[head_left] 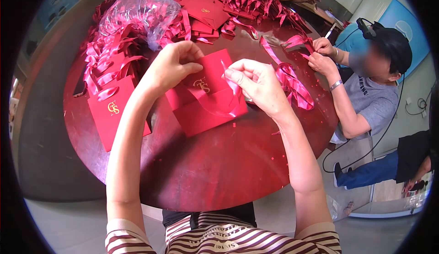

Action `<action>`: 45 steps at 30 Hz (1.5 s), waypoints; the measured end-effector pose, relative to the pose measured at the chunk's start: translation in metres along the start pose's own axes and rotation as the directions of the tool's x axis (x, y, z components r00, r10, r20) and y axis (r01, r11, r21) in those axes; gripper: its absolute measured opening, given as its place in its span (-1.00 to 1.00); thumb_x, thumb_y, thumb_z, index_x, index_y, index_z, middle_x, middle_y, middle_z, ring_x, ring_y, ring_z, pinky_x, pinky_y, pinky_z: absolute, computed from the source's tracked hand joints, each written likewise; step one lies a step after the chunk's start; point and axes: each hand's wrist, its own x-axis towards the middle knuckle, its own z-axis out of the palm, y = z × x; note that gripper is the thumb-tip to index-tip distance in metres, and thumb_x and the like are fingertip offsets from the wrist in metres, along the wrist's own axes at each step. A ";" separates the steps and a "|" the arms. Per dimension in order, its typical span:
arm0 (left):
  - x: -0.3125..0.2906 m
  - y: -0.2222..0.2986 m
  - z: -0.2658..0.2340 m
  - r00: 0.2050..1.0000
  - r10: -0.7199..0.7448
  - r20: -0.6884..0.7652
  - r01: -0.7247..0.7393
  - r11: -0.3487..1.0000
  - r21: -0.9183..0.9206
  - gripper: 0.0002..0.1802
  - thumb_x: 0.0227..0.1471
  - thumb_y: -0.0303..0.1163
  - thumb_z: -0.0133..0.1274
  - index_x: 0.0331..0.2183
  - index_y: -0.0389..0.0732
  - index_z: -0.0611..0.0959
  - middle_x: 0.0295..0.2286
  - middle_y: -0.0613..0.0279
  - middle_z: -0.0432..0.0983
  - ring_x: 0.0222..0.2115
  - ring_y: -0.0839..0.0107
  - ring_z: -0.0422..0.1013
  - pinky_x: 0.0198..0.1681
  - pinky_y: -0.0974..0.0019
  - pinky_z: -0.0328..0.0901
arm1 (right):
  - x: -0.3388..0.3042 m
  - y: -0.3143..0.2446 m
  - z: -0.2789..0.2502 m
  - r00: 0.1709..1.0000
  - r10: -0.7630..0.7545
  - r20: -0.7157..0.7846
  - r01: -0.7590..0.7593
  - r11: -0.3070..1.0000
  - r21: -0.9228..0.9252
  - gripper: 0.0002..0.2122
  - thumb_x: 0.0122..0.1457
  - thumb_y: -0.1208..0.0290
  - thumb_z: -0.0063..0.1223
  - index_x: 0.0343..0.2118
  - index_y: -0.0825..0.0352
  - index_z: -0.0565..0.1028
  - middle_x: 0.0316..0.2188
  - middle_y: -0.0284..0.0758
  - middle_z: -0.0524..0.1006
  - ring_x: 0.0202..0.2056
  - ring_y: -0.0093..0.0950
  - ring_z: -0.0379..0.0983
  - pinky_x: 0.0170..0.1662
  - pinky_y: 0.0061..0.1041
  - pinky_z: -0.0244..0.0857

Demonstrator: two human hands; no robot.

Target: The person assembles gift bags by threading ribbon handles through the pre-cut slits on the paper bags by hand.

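The round table (219, 162), dark red and glossy, fills the middle of the view, its near edge in front of my body. At the right, a co-worker (377, 98) in a grey shirt and dark cap bends over it, both hands at a pink strip. Across the far side lies a heap of ribboned bags (256, 0), red with tangled pink loops; a clear plastic bag (139, 12) rests on its left part. Between my hands is the red paper bag (201, 117), lying tilted on the table near its centre. To its left, beyond my left forearm, lies a similar bag (107, 121) with a gold mark; to its right, a bundle of pink ribbon (292, 87). My right hand (258, 82) is above the bag's right side, thumb and forefinger closed together on the pink ribbon (235, 91), which curves in a loop across the bag's face. My left hand (171, 66) is curled at the bag's upper left edge, thumb and forefinger slightly parted; I cannot tell whether the fingers pinch anything there. The gold emblem (201, 85) shows on the bag between my two hands.
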 end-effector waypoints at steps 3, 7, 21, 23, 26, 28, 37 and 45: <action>-0.005 0.031 0.003 0.996 0.094 -0.004 -0.093 0.994 0.061 -0.80 -0.13 -0.61 0.09 -0.34 -0.42 0.55 -0.44 0.14 0.55 -0.38 0.52 0.45 -0.25 0.44 0.33 | -0.007 -0.004 0.007 0.983 -0.143 -0.116 0.129 0.984 -0.123 -0.91 0.15 0.47 0.05 -0.39 0.38 0.50 -0.58 -0.53 0.45 -0.60 -0.85 0.24 -0.59 -0.81 0.04; -0.009 0.044 0.008 0.993 0.110 0.030 -0.113 0.983 0.142 -0.77 -0.07 -0.61 0.03 -0.27 -0.41 0.55 -0.42 0.25 0.52 -0.34 0.58 0.39 -0.17 0.45 0.30 | -0.017 -0.019 0.017 0.959 -0.141 -0.247 0.048 0.936 -0.348 -0.95 0.12 0.55 0.05 -0.45 0.38 0.48 -0.65 -0.56 0.42 -0.62 -0.86 0.24 -0.58 -0.82 0.06; -0.013 0.056 0.022 0.990 0.139 -0.035 -0.131 0.978 0.162 -0.79 -0.08 -0.56 0.10 -0.31 -0.41 0.55 -0.48 0.26 0.52 -0.38 0.62 0.36 -0.23 0.46 0.29 | -0.016 -0.020 0.018 0.935 -0.200 -0.292 0.059 0.902 -0.428 -0.94 0.08 0.59 0.08 -0.51 0.36 0.46 -0.71 -0.62 0.30 -0.65 -0.88 0.12 -0.63 -0.80 -0.06; -0.014 0.056 0.025 0.986 0.158 -0.047 -0.147 0.973 0.178 -0.80 -0.08 -0.55 0.10 -0.33 -0.42 0.56 -0.48 0.20 0.53 -0.38 0.59 0.39 -0.24 0.44 0.30 | -0.016 -0.020 0.017 0.935 -0.202 -0.291 0.058 0.898 -0.435 -0.93 0.08 0.58 0.06 -0.51 0.37 0.46 -0.71 -0.62 0.29 -0.64 -0.88 0.12 -0.61 -0.79 -0.03; -0.015 0.056 0.031 0.960 0.260 -0.102 -0.228 0.941 0.252 -0.84 -0.12 -0.58 0.10 -0.38 -0.40 0.57 -0.51 0.06 0.55 -0.45 0.48 0.47 -0.29 0.41 0.32 | -0.017 -0.022 0.015 0.941 -0.179 -0.288 0.051 0.915 -0.401 -0.91 0.10 0.57 0.03 -0.53 0.37 0.44 -0.71 -0.62 0.28 -0.64 -0.87 0.12 -0.60 -0.77 -0.03; -0.016 0.058 0.033 0.939 0.325 -0.109 -0.274 0.902 0.334 -0.85 -0.13 -0.59 0.09 -0.38 -0.40 0.57 -0.51 0.04 0.55 -0.47 0.44 0.48 -0.31 0.40 0.33 | -0.016 -0.022 0.014 0.938 -0.168 -0.304 0.043 0.925 -0.377 -0.90 0.07 0.53 0.05 -0.55 0.38 0.44 -0.75 -0.49 0.33 -0.69 -0.77 0.19 -0.63 -0.67 0.04; -0.025 0.064 0.046 0.912 0.381 -0.150 -0.230 0.781 0.581 -0.83 -0.12 -0.47 0.10 -0.36 -0.18 0.61 -0.46 0.20 0.54 -0.36 0.29 0.42 -0.16 0.21 0.09 | -0.018 -0.020 0.015 0.954 -0.066 -0.292 0.008 0.981 -0.193 -0.87 0.09 0.54 -0.03 -0.58 0.38 0.39 -0.69 -0.60 0.27 -0.62 -0.84 0.11 -0.57 -0.73 -0.04; -0.028 0.068 0.052 0.878 0.461 -0.130 -0.275 0.708 0.650 -0.81 -0.15 -0.51 0.12 -0.35 -0.19 0.61 -0.49 0.19 0.52 -0.44 0.31 0.38 -0.18 0.28 0.09 | -0.016 -0.018 0.010 0.960 0.094 -0.265 -0.057 0.988 0.143 -0.86 0.11 0.49 -0.09 -0.56 0.34 0.40 -0.70 -0.56 0.29 -0.63 -0.81 0.15 -0.57 -0.72 -0.01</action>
